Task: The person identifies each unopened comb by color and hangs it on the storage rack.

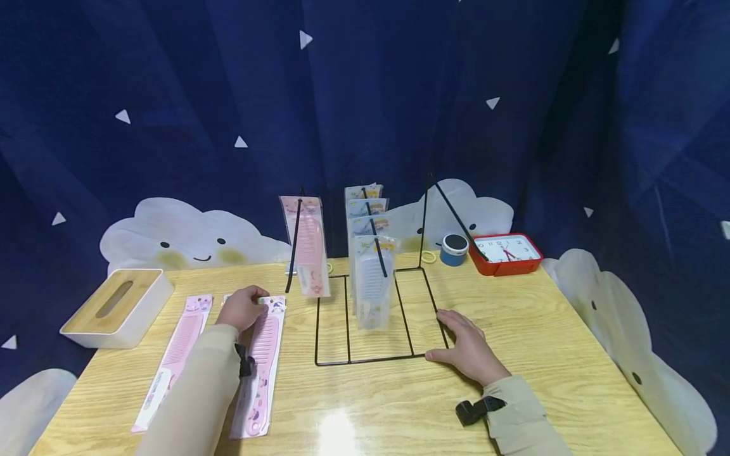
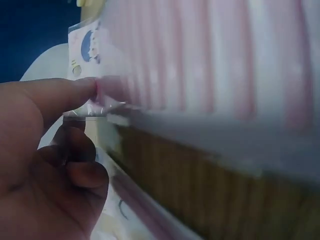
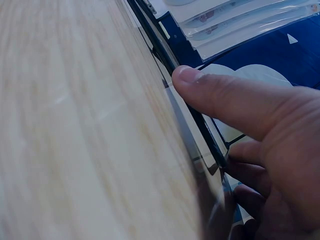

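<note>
My left hand (image 1: 242, 309) pinches the top edge of a packaged pink comb (image 1: 259, 373) lying on the table. In the left wrist view, the thumb presses the clear wrapper near the card's hanging hole, the other fingers curled below. My right hand (image 1: 469, 348) holds the front right corner of a black wire display rack (image 1: 376, 361), its thumb on the front bar and its fingers by the side bar. On the rack's left hook hangs a packaged pink comb (image 1: 309, 247). Several packaged pale combs (image 1: 373, 285) hang from the middle hook. The right hook (image 1: 461, 218) carries nothing.
Another packaged pink comb (image 1: 178, 354) lies left of my left forearm. A tissue box (image 1: 114, 304) with a wooden lid stands at the far left. Behind the rack's right side are a blue round speaker (image 1: 454, 252), a yellow ring (image 1: 428, 257) and a red clock (image 1: 506, 254).
</note>
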Demonstrator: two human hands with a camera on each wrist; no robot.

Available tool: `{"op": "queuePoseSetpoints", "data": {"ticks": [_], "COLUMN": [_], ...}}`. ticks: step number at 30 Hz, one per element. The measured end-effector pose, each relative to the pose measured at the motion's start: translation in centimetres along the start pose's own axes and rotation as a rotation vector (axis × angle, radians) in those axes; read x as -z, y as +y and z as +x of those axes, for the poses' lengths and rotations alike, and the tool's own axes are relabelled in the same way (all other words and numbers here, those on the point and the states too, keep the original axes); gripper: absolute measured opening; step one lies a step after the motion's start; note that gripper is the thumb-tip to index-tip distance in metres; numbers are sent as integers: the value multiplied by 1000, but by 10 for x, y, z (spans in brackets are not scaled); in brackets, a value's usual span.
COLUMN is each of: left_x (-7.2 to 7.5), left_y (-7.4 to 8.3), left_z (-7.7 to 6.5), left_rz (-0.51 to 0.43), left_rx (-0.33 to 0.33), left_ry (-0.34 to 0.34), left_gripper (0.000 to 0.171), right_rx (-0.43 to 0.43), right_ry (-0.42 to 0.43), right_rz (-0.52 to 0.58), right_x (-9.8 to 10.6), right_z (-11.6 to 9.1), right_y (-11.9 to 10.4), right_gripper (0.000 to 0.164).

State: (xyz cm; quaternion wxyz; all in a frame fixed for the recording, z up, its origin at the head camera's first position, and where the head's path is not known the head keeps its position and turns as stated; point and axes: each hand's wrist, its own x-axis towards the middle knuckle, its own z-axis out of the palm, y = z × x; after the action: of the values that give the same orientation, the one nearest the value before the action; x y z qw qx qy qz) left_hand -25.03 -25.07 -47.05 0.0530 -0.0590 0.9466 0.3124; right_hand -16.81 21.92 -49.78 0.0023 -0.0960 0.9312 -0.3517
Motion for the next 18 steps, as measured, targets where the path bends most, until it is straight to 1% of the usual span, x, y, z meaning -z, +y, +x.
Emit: {"op": "queuePoseSetpoints", "data": {"ticks": [4, 7, 9, 12, 15, 18], "left_x": [4, 7, 9, 15, 21, 27], "left_y": [2, 3, 5, 10, 19, 30], "left_z": [-5, -8, -12, -21, -33, -47], "left_rz": [-40, -68, -92, -148, -253, -391], "left_rx": [2, -10, -22, -64, -106, -124], "left_ry": [-9, -5, 10, 43, 84, 118], "left_gripper": [17, 14, 15, 22, 28, 34], "right_rx": [0, -2, 1, 6, 16, 14], "right_ry": [0, 1, 0, 4, 5, 6], "right_rz": [0, 2, 0, -1, -5, -1], "right_x": [0, 0, 0, 0, 0, 0], "right_z": [0, 1, 1, 1, 1, 1], "right_y": [0, 0, -1, -1, 0, 2], "right_gripper": [95, 94, 94, 94, 94, 93]}}
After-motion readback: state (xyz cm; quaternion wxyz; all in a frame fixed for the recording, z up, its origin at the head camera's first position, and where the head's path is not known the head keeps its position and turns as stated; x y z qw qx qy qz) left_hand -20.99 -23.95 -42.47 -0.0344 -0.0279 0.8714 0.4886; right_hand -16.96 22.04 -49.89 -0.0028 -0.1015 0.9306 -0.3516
